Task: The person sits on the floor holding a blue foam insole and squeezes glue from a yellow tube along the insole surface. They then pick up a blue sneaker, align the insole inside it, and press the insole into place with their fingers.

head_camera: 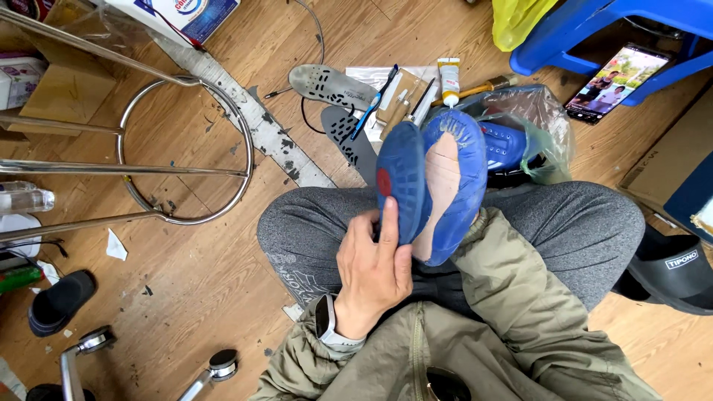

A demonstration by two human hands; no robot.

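Left hand [371, 271] clamped on blue outsole [401, 189], fingers pressed flat on its tread, sole peeled away from blue shoe upper [457, 186] held bottom-up over the lap. Right hand hidden beneath the olive sleeve and shoe; grip not discernible. Bare pale footbed exposed between sole and upper, joined only toward 6 o'clock.

Step judged: sole separated for regluing or refitting. Next move likely calls for steady hold on the upper and even alignment of sole rim to upper edge, toe first.

At 12 o'clock of the shoe: glue tube [448, 80], blue toothbrush [373, 104], two grey insoles [330, 84]. At 1 o'clock: second shoe in plastic bag [538, 122]. Phone [616, 80] at 2 o'clock. Metal stool frame [186, 148] at 9 o'clock, well apart.

Open floor mostly at 8 o'clock; tools crowd the far edge, knees bound both sides
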